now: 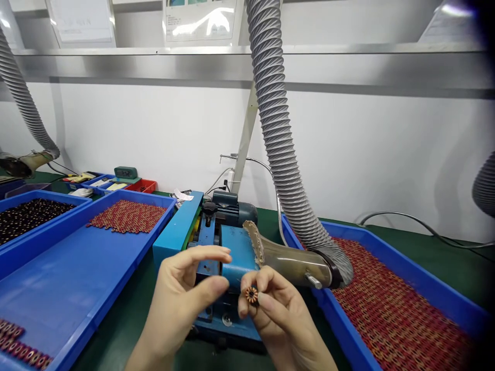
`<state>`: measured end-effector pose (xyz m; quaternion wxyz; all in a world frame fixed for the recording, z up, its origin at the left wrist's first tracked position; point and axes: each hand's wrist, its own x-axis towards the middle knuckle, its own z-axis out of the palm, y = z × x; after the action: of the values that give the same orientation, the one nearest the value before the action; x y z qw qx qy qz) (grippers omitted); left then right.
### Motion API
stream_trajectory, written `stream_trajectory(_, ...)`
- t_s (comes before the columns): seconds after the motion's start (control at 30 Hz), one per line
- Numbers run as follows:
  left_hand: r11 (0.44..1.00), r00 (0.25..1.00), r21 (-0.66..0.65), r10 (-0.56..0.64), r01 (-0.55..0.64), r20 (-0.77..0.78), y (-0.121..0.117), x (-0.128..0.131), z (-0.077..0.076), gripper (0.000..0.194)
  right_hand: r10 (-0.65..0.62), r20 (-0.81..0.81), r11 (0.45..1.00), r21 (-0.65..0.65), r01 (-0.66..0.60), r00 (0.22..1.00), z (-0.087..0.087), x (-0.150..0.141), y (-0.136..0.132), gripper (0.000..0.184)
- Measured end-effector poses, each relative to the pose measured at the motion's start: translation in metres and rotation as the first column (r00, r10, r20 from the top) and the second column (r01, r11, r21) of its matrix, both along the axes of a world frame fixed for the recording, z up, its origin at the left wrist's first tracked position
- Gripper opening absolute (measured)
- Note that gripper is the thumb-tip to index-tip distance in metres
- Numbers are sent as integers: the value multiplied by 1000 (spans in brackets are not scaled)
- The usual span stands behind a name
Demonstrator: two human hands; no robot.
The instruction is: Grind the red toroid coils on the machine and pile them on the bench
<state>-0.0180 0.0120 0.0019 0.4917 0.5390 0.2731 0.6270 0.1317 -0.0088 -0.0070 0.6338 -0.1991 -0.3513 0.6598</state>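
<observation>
My right hand (278, 309) pinches a small round copper-wound motor core (251, 295) between thumb and fingers. The core's end faces me, showing copper segments around a dark centre hole. My left hand (181, 299) is beside it on the left, thumb and index finger apart in a C shape with nothing between them. Both hands are in front of a small blue bench machine (235, 250) with a dark motor (235, 210). The lower part of the machine is partly hidden by my hands.
At right, a blue tray (350, 229) holds dense rows of red-and-copper parts (402, 309). Another blue tray (77, 263) at left carries similar parts in two groups. A grey extraction hose (274, 113) ends in a brownish nozzle (297, 262) right of the machine.
</observation>
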Motion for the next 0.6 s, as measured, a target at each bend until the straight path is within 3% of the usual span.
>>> stream_trajectory(0.1,992,972,7,-126,130,-200,-3,2,-1,30,-17,-28,1000,-14,17,999,0,1,-1,20)
stream_trajectory(0.23,960,920,2,-269,281,-285,-4,11,2,35,-11,-48,998,-67,8,999,0,2,-2,23)
stream_trajectory(0.47,977,922,67,-168,204,-350,-5,16,8,18,-11,-22,995,-95,9,1000,-2,3,-2,28)
stream_trajectory(0.6,985,909,64,-124,162,-399,-7,17,7,10,-40,86,995,-86,47,996,-4,3,-1,29)
